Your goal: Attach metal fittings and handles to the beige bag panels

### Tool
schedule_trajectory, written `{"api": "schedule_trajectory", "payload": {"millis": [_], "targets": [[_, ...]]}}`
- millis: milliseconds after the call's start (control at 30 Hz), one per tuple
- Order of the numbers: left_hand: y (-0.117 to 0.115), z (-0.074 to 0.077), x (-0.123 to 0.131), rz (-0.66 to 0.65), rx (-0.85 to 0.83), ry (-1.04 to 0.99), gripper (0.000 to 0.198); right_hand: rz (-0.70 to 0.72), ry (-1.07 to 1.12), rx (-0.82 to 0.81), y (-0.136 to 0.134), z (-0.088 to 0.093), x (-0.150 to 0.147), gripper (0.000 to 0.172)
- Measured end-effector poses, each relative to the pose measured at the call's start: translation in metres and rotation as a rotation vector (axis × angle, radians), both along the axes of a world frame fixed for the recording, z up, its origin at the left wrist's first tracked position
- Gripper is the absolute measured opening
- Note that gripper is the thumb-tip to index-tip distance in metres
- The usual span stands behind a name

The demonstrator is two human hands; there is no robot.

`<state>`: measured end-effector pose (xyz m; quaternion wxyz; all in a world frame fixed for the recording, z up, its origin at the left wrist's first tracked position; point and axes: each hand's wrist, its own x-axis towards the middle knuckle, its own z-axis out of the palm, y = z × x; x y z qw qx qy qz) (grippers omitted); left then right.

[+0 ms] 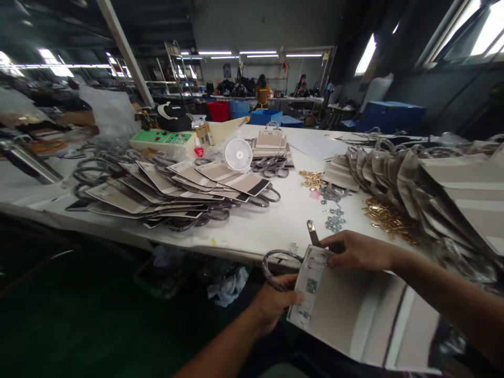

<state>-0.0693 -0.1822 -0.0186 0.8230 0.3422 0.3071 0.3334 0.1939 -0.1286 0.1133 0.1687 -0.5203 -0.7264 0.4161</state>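
Observation:
A flat beige bag panel (346,310) with pale cross bands is tilted in front of me, off the table's front edge. Small metal plates (311,286) sit on its white end strip. My left hand (271,307) is closed on that end, thumb on top, beside a plastic-wrapped loop handle (270,265). My right hand (354,252) pinches the panel's upper edge near the corner. Just past its fingertips juts a dark strap with a metal tip (311,227); whether the fingers also grip it, I cannot tell.
Stacked panels with wrapped handles (157,189) cover the table's left; more bag pieces (405,173) stand at right. Loose gold hardware (388,218) and small grey metal plates (335,220) lie between. A white fan (238,155) stands behind. People work far back.

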Motion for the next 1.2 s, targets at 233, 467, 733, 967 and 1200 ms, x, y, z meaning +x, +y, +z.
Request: {"api": "schedule_trajectory", "payload": {"millis": [233, 467, 733, 967, 1200], "targets": [[0.01, -0.033, 0.016, 0.302, -0.024, 0.157, 0.051, -0.049, -0.232, 0.046, 0.059, -0.064, -0.005, 0.042], [0.002, -0.038, 0.036, 0.45, -0.166, 0.184, 0.048, -0.403, 0.116, 0.562, 0.011, -0.057, -0.029, 0.028], [0.019, -0.036, 0.055, 0.535, -0.154, 0.32, 0.049, -0.788, 1.115, 0.326, -0.018, -0.084, -0.064, 0.044], [0.017, -0.035, 0.062, 0.594, -0.263, 0.268, 0.052, -0.933, 1.252, 0.311, -0.005, -0.1, -0.064, 0.044], [0.02, -0.031, 0.063, 0.595, -0.297, 0.25, 0.047, -0.587, 0.835, 0.509, -0.019, -0.107, -0.083, 0.043]]}}
